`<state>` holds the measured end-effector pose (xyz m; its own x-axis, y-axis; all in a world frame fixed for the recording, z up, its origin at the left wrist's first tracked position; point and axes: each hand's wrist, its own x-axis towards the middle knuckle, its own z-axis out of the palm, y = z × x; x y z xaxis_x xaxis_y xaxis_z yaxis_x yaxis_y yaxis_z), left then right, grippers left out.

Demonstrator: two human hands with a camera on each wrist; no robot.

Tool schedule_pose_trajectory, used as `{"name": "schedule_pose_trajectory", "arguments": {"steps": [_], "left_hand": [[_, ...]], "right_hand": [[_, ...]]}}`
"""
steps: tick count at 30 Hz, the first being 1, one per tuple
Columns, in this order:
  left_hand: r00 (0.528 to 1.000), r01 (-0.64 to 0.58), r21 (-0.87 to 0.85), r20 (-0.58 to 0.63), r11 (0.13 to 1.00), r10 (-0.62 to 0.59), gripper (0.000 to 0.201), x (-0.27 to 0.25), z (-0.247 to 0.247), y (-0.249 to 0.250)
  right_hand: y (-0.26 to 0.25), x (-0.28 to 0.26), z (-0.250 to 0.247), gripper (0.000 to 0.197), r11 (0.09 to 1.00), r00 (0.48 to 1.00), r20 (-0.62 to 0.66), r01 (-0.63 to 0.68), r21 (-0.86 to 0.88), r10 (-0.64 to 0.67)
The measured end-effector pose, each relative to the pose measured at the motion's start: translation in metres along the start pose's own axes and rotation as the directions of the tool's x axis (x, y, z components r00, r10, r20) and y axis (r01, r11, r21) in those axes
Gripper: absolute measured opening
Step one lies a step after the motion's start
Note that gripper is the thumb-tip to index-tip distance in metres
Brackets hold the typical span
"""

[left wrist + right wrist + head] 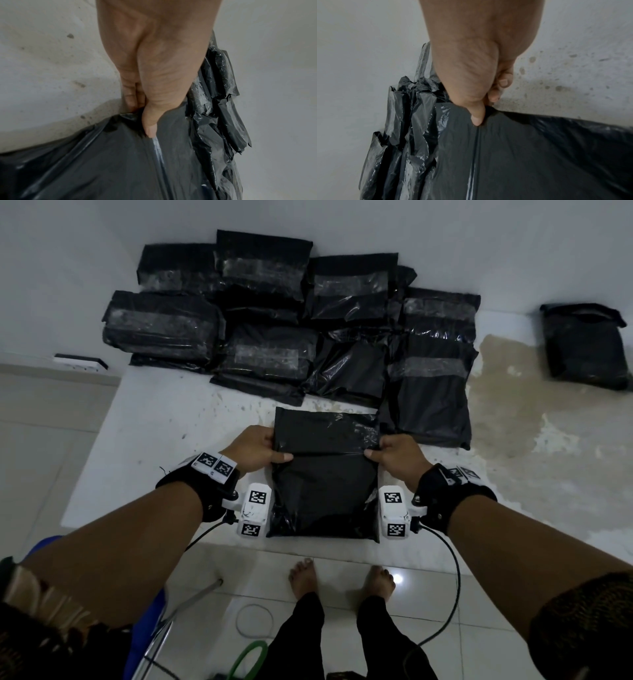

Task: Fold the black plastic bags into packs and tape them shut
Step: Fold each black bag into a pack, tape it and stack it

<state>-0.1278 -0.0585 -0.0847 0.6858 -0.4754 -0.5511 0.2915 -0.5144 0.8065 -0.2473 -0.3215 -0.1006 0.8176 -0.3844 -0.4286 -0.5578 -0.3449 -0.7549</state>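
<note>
I see taped packs [274, 313] piled behind; left hand [255, 447], right hand [399, 455] fingers gripping current pack [325, 474] flap edges; tape pending.

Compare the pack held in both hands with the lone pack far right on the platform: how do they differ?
The held pack is gripped by the left hand and right hand; the lone pack lies untouched. The held pack sits at the near edge, the lone pack against the wall. Both are black plastic.
</note>
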Motion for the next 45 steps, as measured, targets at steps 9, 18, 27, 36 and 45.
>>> {"name": "schedule_pose_trajectory", "arguments": {"steps": [9, 18, 27, 36, 45], "left_hand": [[0.997, -0.072, 0.02, -0.036, 0.997, 0.073, 0.024, 0.006, -0.003, -0.006], [0.992, -0.102, 0.033, -0.067, 0.994, 0.104, 0.029, 0.007, -0.002, -0.003], [0.969, 0.015, 0.088, -0.248, 0.996, 0.007, 0.02, 0.026, -0.004, 0.01], [0.931, 0.035, 0.158, -0.365, 0.987, 0.025, 0.029, 0.047, -0.003, 0.011], [0.97, 0.13, 0.161, -0.224, 0.978, -0.092, 0.034, 0.028, -0.004, 0.019]], "right_hand": [[-0.005, -0.014, -0.003, 0.017, 0.969, 0.998, 0.045, -0.043, 0.244, 0.033], [-0.006, -0.01, -0.004, 0.019, 0.985, 0.997, 0.053, -0.057, 0.163, 0.049], [-0.008, 0.007, 0.002, 0.03, 0.998, 0.989, -0.135, -0.055, 0.026, 0.058], [-0.018, 0.012, 0.017, 0.026, 0.966, 0.946, -0.323, -0.083, -0.245, 0.0], [-0.01, 0.012, 0.019, 0.049, 0.992, 0.969, -0.213, -0.127, 0.016, 0.128]]}}
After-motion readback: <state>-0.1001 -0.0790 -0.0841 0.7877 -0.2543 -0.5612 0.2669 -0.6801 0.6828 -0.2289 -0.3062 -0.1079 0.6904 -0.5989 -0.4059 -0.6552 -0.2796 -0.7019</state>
